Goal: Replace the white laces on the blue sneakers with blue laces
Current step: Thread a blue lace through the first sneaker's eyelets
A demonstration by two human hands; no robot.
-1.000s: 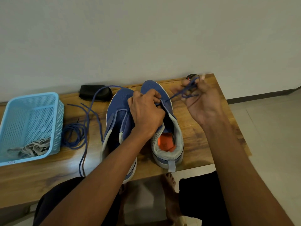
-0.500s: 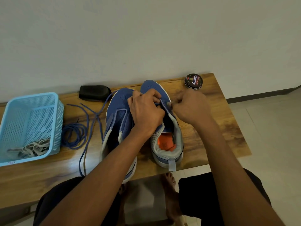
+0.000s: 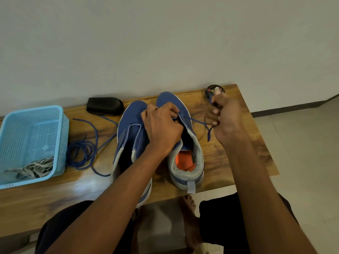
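Observation:
Two blue sneakers stand side by side on the wooden bench, toes toward the wall. My left hand grips the tongue area of the right sneaker, which shows an orange insole. My right hand holds a blue lace that runs taut from that shoe's eyelets to the right, its end hanging below my fist. The left sneaker has no lace. More blue lace lies coiled on the bench to its left. White laces lie in a light blue basket.
A black object lies by the wall behind the left sneaker. A round shoe polish tin sits at the bench's far right corner, partly behind my right hand. My knees and bare feet are below the bench's front edge.
My right hand was at the right shoe's eyelets half a second ago; it has now pulled away to the right, drawing the blue lace out taut. My left hand has stayed on the shoe.

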